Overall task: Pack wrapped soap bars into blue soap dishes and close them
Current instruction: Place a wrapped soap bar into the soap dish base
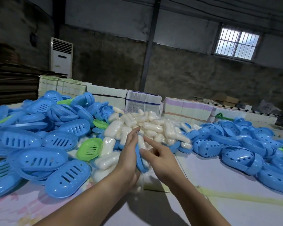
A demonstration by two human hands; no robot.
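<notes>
My left hand (129, 154) holds a blue soap dish (139, 158) on edge, its rim showing between my two hands. A wrapped white soap bar (141, 142) sits against the dish, partly hidden. My right hand (160, 156) rests on the dish's other side with fingers spread, forefinger pointing up-left. Behind them lies a heap of wrapped soap bars (147, 126). Empty blue dish halves with slots (38, 159) are piled at the left. Closed blue dishes with round holes (242, 154) are piled at the right.
A few green dishes (89, 149) lie among the blue ones. Stacks of flat white and pastel cartons (186, 108) line the table's far edge. Bare pale table top (227, 190) lies at the near right. A white standing air conditioner (61, 57) is by the back wall.
</notes>
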